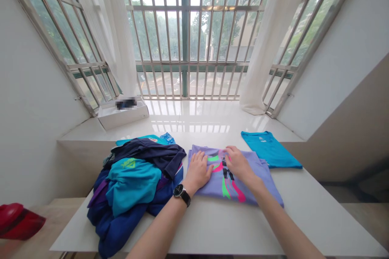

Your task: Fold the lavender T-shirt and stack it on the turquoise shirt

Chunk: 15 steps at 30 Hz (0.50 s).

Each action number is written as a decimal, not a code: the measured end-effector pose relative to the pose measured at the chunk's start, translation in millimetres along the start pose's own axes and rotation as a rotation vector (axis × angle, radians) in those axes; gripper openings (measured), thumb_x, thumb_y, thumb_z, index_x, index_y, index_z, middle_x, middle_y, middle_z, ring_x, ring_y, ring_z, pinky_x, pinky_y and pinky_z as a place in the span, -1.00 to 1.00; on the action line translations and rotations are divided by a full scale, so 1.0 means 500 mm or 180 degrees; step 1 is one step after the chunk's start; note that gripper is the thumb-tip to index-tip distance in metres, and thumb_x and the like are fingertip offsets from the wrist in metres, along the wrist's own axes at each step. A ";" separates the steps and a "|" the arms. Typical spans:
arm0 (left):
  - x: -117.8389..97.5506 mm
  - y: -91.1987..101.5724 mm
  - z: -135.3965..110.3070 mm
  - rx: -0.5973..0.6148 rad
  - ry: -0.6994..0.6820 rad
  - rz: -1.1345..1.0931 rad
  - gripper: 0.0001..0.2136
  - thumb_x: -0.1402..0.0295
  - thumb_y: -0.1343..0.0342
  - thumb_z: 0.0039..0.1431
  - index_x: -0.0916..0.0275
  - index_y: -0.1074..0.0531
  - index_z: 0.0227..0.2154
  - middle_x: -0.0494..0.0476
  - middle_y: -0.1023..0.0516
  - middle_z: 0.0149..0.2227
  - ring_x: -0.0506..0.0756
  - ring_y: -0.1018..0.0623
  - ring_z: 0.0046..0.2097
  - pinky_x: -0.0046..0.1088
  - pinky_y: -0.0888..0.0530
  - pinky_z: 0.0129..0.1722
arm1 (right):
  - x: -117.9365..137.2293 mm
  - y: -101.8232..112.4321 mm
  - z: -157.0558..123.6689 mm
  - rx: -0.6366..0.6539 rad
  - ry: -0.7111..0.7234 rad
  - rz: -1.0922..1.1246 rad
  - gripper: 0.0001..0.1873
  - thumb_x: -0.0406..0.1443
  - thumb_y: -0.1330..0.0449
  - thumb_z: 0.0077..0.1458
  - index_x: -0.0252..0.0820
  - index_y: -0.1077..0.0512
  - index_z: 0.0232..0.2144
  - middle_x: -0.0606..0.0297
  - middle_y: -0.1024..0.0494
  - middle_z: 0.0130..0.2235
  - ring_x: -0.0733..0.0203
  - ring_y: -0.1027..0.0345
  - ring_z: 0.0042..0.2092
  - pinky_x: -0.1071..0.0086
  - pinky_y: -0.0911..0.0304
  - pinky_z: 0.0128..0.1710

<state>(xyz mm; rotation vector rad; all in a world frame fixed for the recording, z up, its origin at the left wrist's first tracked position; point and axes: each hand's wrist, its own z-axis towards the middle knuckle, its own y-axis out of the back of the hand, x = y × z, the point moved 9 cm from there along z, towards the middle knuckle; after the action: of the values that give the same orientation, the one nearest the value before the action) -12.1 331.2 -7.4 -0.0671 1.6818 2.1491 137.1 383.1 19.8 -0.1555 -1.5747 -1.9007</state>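
A lavender T-shirt (255, 170) with a pink, green and black print lies folded flat on the white table (231, 226). My left hand (199, 172) rests on its left part, fingers stretched out, a black watch on the wrist. On the printed area is my right hand (238, 164), palm down with its fingers apart and slightly bent. Neither hand grips the cloth. To the left of my left hand sits a loose heap of clothes (133, 182) in teal, navy and purple. A folded blue T-shirt (272, 149) lies behind and to the right of the lavender one.
Behind the table runs a glossy white window sill (194, 117) with barred windows and white curtains (258, 60). A white box (124, 115) with a blurred dark item on it stands on the sill's left. Something red (20, 220) is at the lower left, beyond the table.
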 end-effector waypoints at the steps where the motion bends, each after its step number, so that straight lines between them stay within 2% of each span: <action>1: 0.005 0.013 0.001 -0.0069 0.0042 0.0008 -0.61 0.24 0.08 0.39 0.36 -0.35 0.14 0.36 -0.35 0.25 0.25 -0.28 0.30 -0.12 -0.16 0.32 | 0.033 -0.023 0.029 0.0055 0.0088 0.0128 -0.63 -0.37 0.04 0.22 -0.24 -0.51 -0.08 0.02 -0.54 0.01 0.07 -0.41 0.08 0.21 -0.24 0.15; 3: 0.021 0.045 0.000 -0.0162 0.0105 0.0065 -0.68 0.35 0.06 0.36 0.34 -0.39 0.08 0.34 -0.38 0.21 0.24 -0.36 0.23 -0.15 -0.26 0.25 | 0.091 -0.079 0.081 0.0172 0.0237 0.0371 -0.67 -0.39 0.00 0.21 -0.18 -0.52 -0.11 0.13 -0.59 -0.06 0.15 -0.46 -0.01 0.29 -0.30 0.08; 5: 0.044 0.080 -0.004 -0.0127 0.0223 0.0183 -0.72 0.40 0.04 0.34 0.32 -0.42 0.04 0.32 -0.45 0.12 0.24 -0.44 0.13 -0.19 -0.38 0.14 | 0.131 -0.136 0.116 0.0279 0.0342 0.0582 -0.68 -0.41 -0.06 0.16 -0.16 -0.50 -0.09 0.16 -0.60 -0.05 0.16 -0.47 0.00 0.30 -0.31 0.07; 8: 0.087 0.118 -0.012 0.0183 0.0568 0.0421 -0.75 0.44 0.06 0.34 0.34 -0.44 -0.03 0.31 -0.53 -0.06 0.26 -0.52 -0.01 -0.21 -0.47 -0.03 | 0.151 -0.195 0.137 0.0328 0.0348 0.0833 -0.61 -0.44 -0.13 0.08 -0.15 -0.47 -0.03 0.14 -0.58 0.00 0.11 -0.44 0.05 0.22 -0.27 0.12; 12: 0.126 0.132 0.004 0.0630 0.0748 0.0475 -0.71 0.56 0.14 0.33 0.35 -0.43 -0.03 0.34 -0.54 -0.09 0.23 -0.57 -0.06 -0.28 -0.48 -0.09 | 0.125 -0.216 0.140 0.0235 0.0138 0.1175 -0.57 -0.43 -0.11 0.04 -0.17 -0.44 -0.01 0.10 -0.57 -0.03 0.07 -0.45 0.01 0.15 -0.26 0.10; 15: 0.148 0.125 0.040 0.0819 0.0656 0.0405 -0.66 0.61 0.15 0.31 0.33 -0.42 0.02 0.37 -0.56 -0.08 0.22 -0.58 -0.03 -0.29 -0.46 -0.05 | 0.102 -0.214 0.139 0.0189 -0.0007 0.1511 -0.57 -0.41 -0.10 -0.04 -0.16 -0.45 -0.06 0.18 -0.57 -0.11 0.17 -0.47 -0.20 0.22 -0.32 -0.04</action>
<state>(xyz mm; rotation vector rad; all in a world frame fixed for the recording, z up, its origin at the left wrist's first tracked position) -97.3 359.3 34.5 -0.1138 2.1207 2.0528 17.5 432.5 -26.3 -0.4620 -1.4380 -1.4826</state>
